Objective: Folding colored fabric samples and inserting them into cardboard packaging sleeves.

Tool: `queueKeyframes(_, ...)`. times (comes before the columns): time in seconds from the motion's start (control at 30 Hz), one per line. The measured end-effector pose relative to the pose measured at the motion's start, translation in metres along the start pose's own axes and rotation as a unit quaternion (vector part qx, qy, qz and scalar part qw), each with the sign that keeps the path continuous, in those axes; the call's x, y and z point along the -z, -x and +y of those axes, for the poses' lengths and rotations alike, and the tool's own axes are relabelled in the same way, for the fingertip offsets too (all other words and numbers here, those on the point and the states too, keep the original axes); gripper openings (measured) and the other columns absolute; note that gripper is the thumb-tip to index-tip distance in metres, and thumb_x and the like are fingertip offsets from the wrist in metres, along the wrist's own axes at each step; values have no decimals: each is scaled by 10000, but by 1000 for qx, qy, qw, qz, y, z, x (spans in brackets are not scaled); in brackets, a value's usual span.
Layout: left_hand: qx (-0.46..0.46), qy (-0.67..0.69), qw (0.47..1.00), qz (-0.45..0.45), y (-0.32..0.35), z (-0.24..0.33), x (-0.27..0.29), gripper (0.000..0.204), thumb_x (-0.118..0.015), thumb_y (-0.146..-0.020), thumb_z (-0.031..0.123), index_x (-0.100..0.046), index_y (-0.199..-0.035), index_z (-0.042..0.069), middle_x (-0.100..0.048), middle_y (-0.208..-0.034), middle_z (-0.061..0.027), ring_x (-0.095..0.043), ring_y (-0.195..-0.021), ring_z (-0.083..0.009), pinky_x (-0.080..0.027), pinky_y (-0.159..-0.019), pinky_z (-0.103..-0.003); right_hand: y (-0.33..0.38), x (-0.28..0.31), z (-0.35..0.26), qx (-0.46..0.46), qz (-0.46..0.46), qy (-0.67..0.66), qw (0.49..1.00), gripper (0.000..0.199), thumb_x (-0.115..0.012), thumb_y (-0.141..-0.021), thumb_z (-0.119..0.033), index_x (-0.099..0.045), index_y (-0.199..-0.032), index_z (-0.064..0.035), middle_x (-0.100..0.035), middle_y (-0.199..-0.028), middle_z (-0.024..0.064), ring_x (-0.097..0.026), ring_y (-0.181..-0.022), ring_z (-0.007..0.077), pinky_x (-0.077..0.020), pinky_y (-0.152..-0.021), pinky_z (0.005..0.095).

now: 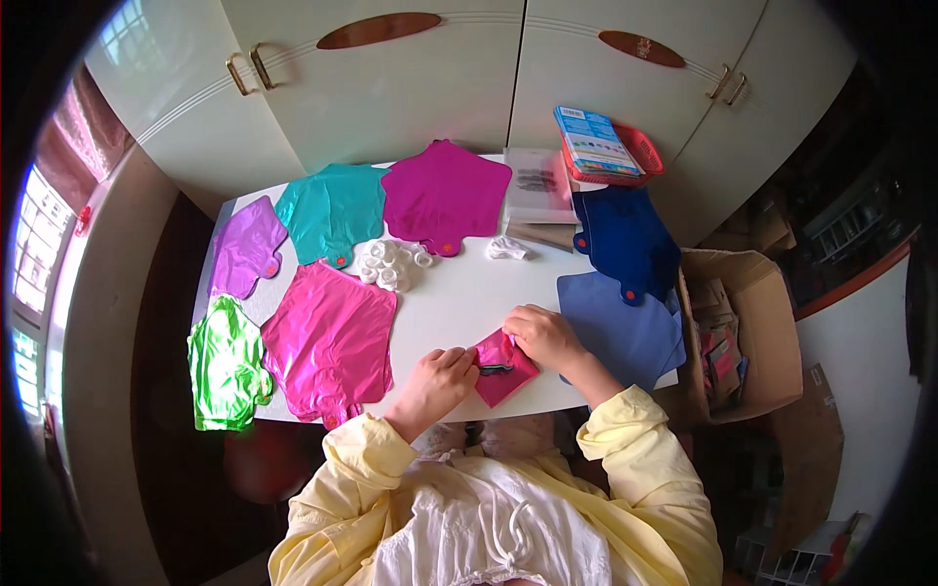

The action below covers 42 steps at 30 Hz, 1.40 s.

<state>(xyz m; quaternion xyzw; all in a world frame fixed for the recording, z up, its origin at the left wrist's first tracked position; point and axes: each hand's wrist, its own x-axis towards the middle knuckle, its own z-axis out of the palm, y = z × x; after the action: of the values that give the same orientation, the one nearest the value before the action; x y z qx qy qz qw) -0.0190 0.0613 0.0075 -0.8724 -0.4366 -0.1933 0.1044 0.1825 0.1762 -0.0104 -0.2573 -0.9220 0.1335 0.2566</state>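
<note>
Room: a white table [459,293] pushed against cream cupboard doors [410,88], with a window at the far left.
Table near edge: a folded pink foil balloon [503,366] lies between both hands, close to the person's body, where it is easy to work.
Left hand [437,383]: fingers curled down, the tips pinching the folded balloon's left edge beside a small dark piece that I cannot identify; it seems to steady the foil.
Right hand [544,334]: fingers bent and closed over the balloon's upper right part, pressing it to the table.
Left side of table: flat balloons laid out singly, apparently so each stays smooth: a green one [227,363] at the near left corner, a large pink one [330,340], a lilac one [246,246], and a teal one [332,210].
Far edge: a magenta star balloon [445,193] and a clear packet [539,186].
Middle: a cluster of white plastic rings [388,264].
Right side: two blue balloons [625,278] overlapping.
Far right corner: a red basket [640,156] carrying a blue box [596,142].
Beside the table: an open cardboard carton [743,332] on the right.
</note>
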Motion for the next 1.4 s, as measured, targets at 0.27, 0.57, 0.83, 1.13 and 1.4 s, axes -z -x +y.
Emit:
queueKeyframes(0.27, 33, -20, 997, -71, 3, 8, -5, 132, -578, -699, 104, -596, -810, 36, -607, -909, -50, -593, -852, -174, -498, -696, -287, 11, 9, -58, 25, -23, 155, 987, 370, -493, -827, -62, -546, -1182, 25, -519, -1270, 152, -478, -1210, 276, -347, -1051, 407)
queueKeyframes(0.57, -5, 2, 1000, -31, 7, 1, 6, 92, -577, -719, 98, -586, -794, 45, -632, -1057, -78, -600, -970, -176, -480, -732, -299, 38, -21, -56, 20, 35, 179, 983, 328, -508, -830, -101, -593, -1113, 41, -585, -1178, 180, -545, -1141, 297, -397, -1014, 431)
queueKeyframes(0.83, 31, 52, 997, -46, 12, 4, 15, 128, -572, -741, 85, -571, -864, 50, -640, -1089, -71, -590, -1045, -189, -449, -818, -328, 39, -26, -56, 24, 36, 194, 980, 291, -543, -809, -108, -630, -1053, 22, -633, -1095, 176, -604, -1057, 290, -434, -983, 419)
queueKeyframes(1.13, 120, 97, 985, -73, 18, 26, 14, 589, -605, -835, 256, -405, -1288, -66, -590, -1173, -148, -501, -1206, -271, -344, -1023, -438, 40, -25, -52, 17, 25, 161, 987, 299, -565, -800, -116, -632, -1056, 23, -623, -1128, 185, -595, -1080, 297, -416, -997, 429)
queueKeyframes(1.4, 152, 132, 970, -136, 24, 15, 22, 612, -598, -858, 331, -401, -1302, -43, -541, -1257, -173, -498, -1208, -256, -245, -1079, -525, 46, -14, -57, 1, -9, 104, 995, 501, -615, -769, -236, -557, -1175, 53, -550, -1226, 234, -527, -1164, 345, -340, -1053, 458)
